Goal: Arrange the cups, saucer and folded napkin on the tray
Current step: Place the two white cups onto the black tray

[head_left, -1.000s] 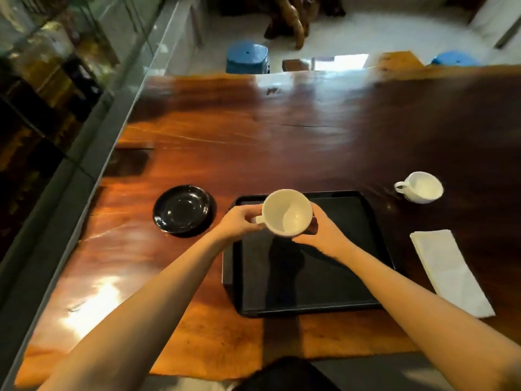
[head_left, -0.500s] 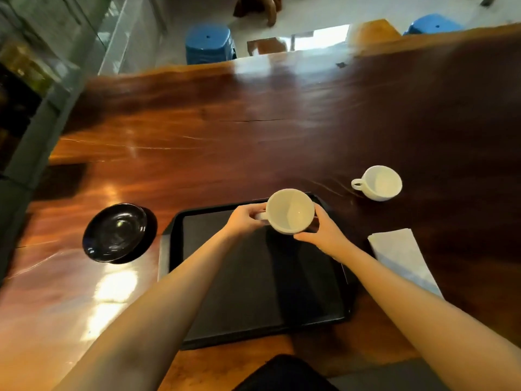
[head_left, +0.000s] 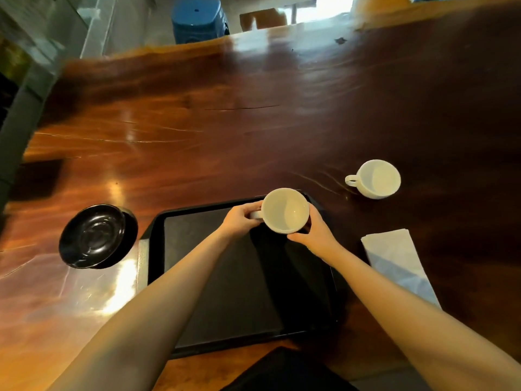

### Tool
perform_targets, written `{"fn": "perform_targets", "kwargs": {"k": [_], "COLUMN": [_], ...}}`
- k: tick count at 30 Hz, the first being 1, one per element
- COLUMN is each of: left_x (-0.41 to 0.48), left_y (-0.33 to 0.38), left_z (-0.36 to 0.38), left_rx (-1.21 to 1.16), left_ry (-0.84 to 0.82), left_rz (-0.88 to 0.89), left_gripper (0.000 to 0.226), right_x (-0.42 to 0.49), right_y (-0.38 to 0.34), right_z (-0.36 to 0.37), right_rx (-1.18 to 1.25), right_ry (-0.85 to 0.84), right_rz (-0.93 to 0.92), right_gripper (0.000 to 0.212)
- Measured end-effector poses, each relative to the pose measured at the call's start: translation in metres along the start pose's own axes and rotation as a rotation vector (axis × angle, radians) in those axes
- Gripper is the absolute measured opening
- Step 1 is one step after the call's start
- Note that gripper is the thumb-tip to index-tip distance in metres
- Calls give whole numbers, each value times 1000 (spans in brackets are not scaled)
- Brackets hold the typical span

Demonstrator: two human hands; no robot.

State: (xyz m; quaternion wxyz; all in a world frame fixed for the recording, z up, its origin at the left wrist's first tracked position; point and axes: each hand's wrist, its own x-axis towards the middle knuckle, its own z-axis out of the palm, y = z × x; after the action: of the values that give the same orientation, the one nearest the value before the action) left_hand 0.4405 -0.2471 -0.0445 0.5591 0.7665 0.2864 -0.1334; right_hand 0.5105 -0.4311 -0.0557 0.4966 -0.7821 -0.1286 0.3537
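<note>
Both hands on one white cup [head_left: 285, 210], over the far right corner of the black tray [head_left: 214, 280]; can't tell if it's lifted or resting. Left hand [head_left: 239, 221] fingers curled tight around the handle, which points left. Right hand [head_left: 314, 231] fingers cupped against the cup's right wall. Cup upright, mouth up. Second cup [head_left: 376, 179] on the counter [head_left: 197, 122], upright, handle pointing left. Black saucer [head_left: 93, 235] left of tray. Folded napkin [head_left: 397, 261] right of tray, long axis running near-to-far, slightly diagonal.
</note>
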Motion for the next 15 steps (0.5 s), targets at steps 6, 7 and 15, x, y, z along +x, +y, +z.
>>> {"fn": "perform_targets", "kwargs": {"k": [6, 7, 15], "left_x": [-2, -2, -22], "left_y": [0, -2, -14], "left_z": [-5, -7, -36], "left_rx": [50, 55, 487], "left_ry": [-42, -46, -49], "left_rz": [-4, -12, 38], "left_gripper": [57, 59, 55], "right_x": [1, 2, -6], "right_y": [-3, -4, -7], "right_z": [1, 2, 3], "right_rx": [1, -12, -78], "right_ry": [8, 12, 49], "right_rz": [37, 46, 253], "right_gripper": [86, 86, 84]}}
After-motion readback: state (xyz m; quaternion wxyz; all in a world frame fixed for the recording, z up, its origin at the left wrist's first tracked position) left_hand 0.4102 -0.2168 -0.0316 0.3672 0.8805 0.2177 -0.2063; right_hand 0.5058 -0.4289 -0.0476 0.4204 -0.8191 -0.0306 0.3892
